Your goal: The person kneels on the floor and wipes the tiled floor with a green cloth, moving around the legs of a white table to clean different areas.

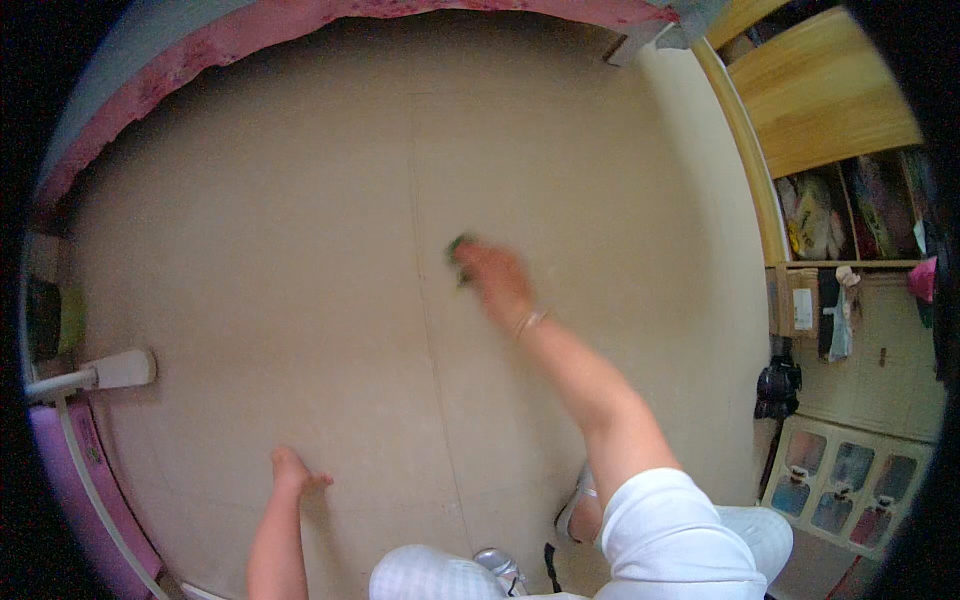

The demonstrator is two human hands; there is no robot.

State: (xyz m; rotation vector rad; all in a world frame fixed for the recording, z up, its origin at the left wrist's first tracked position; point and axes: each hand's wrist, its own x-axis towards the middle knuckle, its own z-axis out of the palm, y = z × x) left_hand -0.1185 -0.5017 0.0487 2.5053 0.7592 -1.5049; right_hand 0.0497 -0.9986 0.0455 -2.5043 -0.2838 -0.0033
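Note:
My right hand (499,281) reaches out over the pale floor (360,300) near the middle of the view, with a bracelet on its wrist. It is closed around a small dark green object (459,247), blurred by motion, whose kind I cannot tell. At the lower left, my left hand (296,472) is apart from the right, its thumb stretched out and nothing seen in it. Whether the left hand touches the floor is not clear.
A pink-edged cloth (225,45) hangs along the top. Wooden shelving (825,97) and a storage unit with clear-fronted compartments (847,487) stand at the right. A white bar with a broad end (124,369) juts in at left. My knees and shoes are at the bottom.

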